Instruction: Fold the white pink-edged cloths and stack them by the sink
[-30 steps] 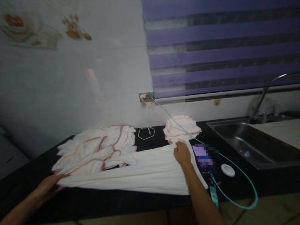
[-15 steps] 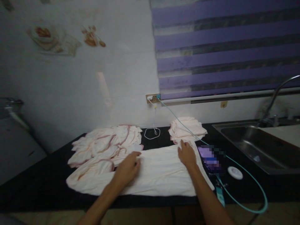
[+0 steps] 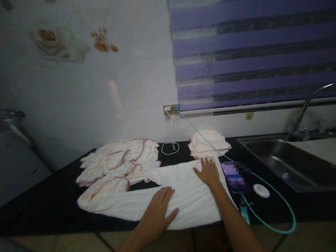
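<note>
A white cloth (image 3: 189, 199) lies spread along the front of the black counter, its left part stretching out in a long strip. My left hand (image 3: 160, 206) rests on the cloth near the front edge, fingers together and thumb out. Farther back on the same cloth, close to its right end, my right hand (image 3: 208, 171) lies flat with fingers spread. Behind the cloth's left part is a crumpled heap of white cloths (image 3: 118, 157) with pinkish edging. A folded stack of similar cloths (image 3: 208, 143) sits behind my right hand.
A phone (image 3: 233, 176) with a teal cable (image 3: 290, 210) lies right of the cloth, beside a round white object (image 3: 261, 191). The steel sink (image 3: 278, 157) and its faucet are at the right. A white cord (image 3: 170, 148) hangs from the wall socket (image 3: 171, 109).
My left hand has moved right and nearer the front edge, opening flat on the cloth. My right hand has spread its fingers. The cloth's front edge bulges nearer and its left part is narrower.
</note>
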### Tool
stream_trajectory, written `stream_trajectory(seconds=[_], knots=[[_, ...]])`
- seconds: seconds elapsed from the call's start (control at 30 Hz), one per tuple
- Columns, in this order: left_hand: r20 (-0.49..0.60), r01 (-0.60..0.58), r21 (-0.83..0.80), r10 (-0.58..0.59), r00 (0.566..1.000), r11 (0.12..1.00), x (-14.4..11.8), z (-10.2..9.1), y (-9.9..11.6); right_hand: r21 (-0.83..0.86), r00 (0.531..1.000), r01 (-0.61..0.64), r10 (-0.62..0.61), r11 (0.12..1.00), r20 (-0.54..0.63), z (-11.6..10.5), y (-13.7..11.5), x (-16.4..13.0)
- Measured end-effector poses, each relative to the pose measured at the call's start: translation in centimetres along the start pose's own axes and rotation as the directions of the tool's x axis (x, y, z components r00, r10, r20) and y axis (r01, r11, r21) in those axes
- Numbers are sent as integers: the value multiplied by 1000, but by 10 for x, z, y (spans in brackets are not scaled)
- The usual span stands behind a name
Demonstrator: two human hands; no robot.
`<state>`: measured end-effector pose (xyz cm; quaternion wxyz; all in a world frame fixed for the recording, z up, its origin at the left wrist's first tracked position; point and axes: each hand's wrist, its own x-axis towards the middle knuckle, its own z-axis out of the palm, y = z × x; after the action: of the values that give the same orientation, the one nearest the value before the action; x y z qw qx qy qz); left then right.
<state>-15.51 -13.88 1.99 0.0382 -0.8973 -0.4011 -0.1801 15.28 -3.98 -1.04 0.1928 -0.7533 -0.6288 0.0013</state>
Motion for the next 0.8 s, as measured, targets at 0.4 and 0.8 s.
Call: stream_trajectory(seconds=[0.4,0.8], knots=[[121,594,150,-611,783,791,-61,-49,-141,11,998,24,-24,1000,-63,4,8,3],[23,395,-365,-416,909,843,-35,-140,-178,-73,995,70,-75,995,-61,19,19,13]])
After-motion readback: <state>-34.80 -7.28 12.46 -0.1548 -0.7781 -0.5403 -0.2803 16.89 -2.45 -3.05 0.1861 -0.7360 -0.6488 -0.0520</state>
